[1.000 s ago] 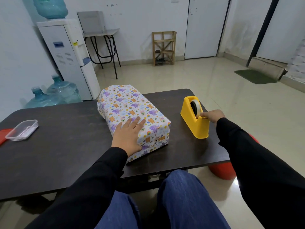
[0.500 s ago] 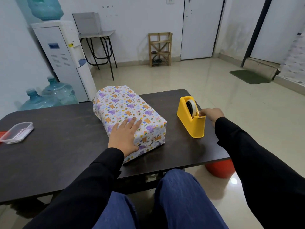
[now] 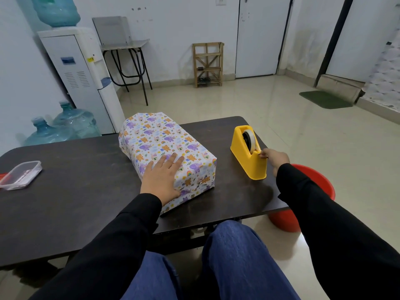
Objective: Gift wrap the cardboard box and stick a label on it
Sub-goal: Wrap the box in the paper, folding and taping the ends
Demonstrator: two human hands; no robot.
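Wrapped box [image 3: 160,144], length angled away-left, left hand [image 3: 161,180] flat atop; right hand [image 3: 276,159] pinching dispenser [image 3: 249,167]

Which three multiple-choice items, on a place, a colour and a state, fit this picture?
1. Where is the dispenser from the box? A) to its right B) on top of it C) to its left
2. What colour is the bucket? A) green B) red C) white
3. What does the right hand do? A) lies flat on the box B) holds the bucket C) pinches the tape at the dispenser
Answers: 1 A, it stands on the table right of the box; 2 B, its rim shows red beside the table; 3 C, its fingertips meet at the cutter.
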